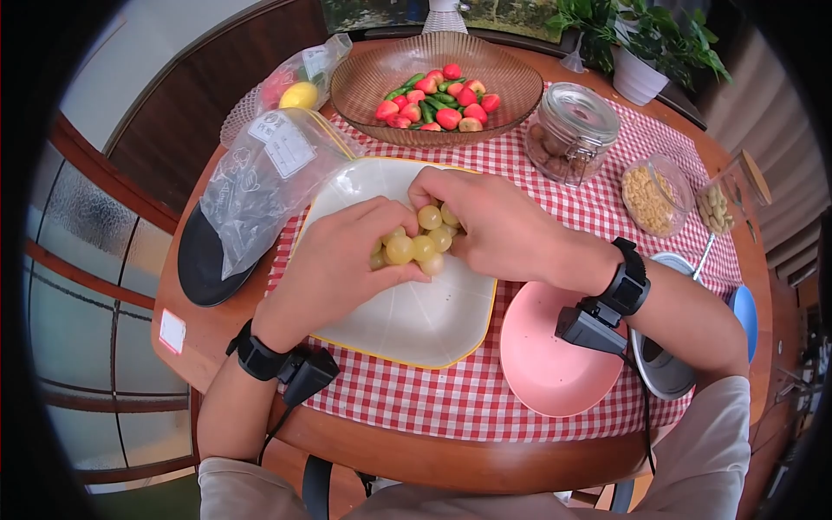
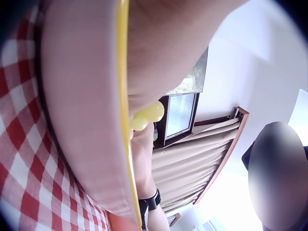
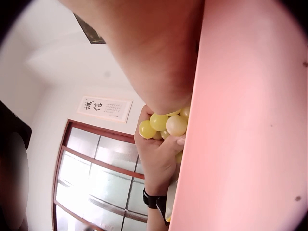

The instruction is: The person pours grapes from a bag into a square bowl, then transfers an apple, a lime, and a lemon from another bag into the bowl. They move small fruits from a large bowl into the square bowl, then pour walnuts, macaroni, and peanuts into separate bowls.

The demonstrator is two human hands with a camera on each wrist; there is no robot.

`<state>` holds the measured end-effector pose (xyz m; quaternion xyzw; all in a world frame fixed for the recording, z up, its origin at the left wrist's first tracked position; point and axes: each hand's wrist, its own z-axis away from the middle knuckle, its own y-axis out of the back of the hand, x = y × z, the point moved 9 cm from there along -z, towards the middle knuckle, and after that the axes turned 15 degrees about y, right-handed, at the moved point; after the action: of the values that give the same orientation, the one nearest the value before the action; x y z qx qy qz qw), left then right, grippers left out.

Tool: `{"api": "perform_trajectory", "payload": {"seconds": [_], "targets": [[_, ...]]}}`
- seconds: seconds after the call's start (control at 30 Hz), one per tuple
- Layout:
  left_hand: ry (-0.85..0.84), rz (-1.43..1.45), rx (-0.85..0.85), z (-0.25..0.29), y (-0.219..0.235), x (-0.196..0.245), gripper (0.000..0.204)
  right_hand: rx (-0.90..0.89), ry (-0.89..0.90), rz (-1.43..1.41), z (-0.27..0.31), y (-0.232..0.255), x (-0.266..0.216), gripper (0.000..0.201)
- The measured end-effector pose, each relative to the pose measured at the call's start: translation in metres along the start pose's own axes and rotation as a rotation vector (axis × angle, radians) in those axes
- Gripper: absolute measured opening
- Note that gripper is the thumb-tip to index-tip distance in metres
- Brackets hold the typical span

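Observation:
A bunch of yellow-green grapes [image 1: 423,246] is held between both hands over a white square plate with a yellow rim [image 1: 407,325]. The left hand [image 1: 334,260] curls round its left side, thumb beneath the grapes. From the upper right, the right hand [image 1: 490,221] grips the bunch, its fingertips hidden behind the grapes. In the left wrist view, some grapes [image 2: 153,111] show past the left hand [image 2: 168,48]. The right wrist view has grapes [image 3: 159,121] between the right hand [image 3: 149,57] and the left hand [image 3: 159,156].
A pink bowl [image 1: 555,373] stands right of the plate. Behind are a glass bowl [image 1: 364,87] of red fruit and green vegetables, and a lidded jar [image 1: 572,130]. At left, a plastic bag [image 1: 269,182] partly covers a black plate [image 1: 204,273]. Jars of nuts [image 1: 650,199] stand at right.

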<state>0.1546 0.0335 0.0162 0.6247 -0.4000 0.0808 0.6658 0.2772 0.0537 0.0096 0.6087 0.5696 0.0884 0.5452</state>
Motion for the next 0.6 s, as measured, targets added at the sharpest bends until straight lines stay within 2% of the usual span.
{"api": "perform_trajectory", "payload": {"seconds": [0.1, 0.17, 0.4, 0.47, 0.6], "targets": [[-0.007, 0.021, 0.032, 0.0, 0.003, -0.001, 0.043, 0.048, 0.03, 0.008, 0.001, 0.0, 0.002, 0.04], [-0.055, 0.012, 0.076, 0.002, 0.005, 0.002, 0.038, 0.048, 0.055, 0.046, 0.001, 0.0, 0.0, 0.043], [-0.034, 0.003, 0.064, 0.004, 0.009, 0.004, 0.026, 0.02, 0.064, 0.051, 0.001, 0.002, -0.008, 0.05], [0.047, 0.027, 0.034, 0.004, 0.01, -0.001, 0.028, -0.017, 0.043, 0.053, 0.001, 0.001, -0.01, 0.052], [0.09, 0.079, 0.047, 0.001, 0.01, -0.004, 0.032, -0.063, -0.004, -0.015, 0.0, 0.003, -0.01, 0.053]]}}
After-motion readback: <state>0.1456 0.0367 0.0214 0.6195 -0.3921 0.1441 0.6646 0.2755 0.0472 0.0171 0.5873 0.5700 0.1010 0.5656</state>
